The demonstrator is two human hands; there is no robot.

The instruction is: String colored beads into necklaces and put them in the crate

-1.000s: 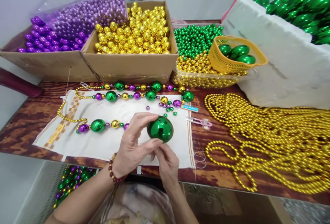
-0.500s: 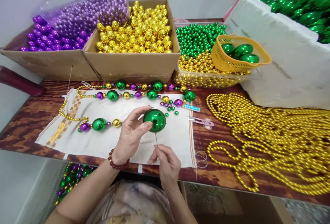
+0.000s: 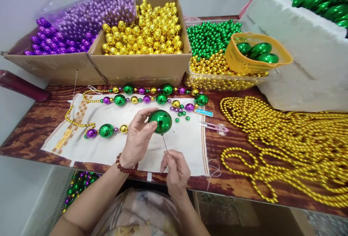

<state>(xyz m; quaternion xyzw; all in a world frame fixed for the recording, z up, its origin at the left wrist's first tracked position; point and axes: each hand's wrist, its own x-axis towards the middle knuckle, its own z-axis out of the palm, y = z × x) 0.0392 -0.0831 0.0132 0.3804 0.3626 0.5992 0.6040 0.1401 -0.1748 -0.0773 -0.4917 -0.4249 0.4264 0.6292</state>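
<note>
My left hand (image 3: 138,138) is closed round a large shiny green bead (image 3: 161,121), gripping it between thumb and fingers above the white cloth (image 3: 187,152). Below it, my right hand (image 3: 176,172) pinches a thin dark needle (image 3: 165,143) whose upper end meets the underside of the bead. How far the needle goes in is hidden. Left of my hands, a strand of green, purple and gold beads (image 3: 106,130) lies on the cloth and loops back along its far edge. Several small loose green and purple beads (image 3: 180,114) lie beyond the green bead.
Behind the cloth stand cardboard boxes of purple beads (image 3: 51,40) and gold beads (image 3: 152,29). A yellow basket (image 3: 231,60) holds large green beads. Pink-handled thread snips (image 3: 217,128) and a heap of gold bead chains (image 3: 293,149) lie to the right.
The green bead in my left hand has risen slightly. The needle now leans more to the left at its upper end. My right hand stays almost in place, and the whole view has shifted a little.
</note>
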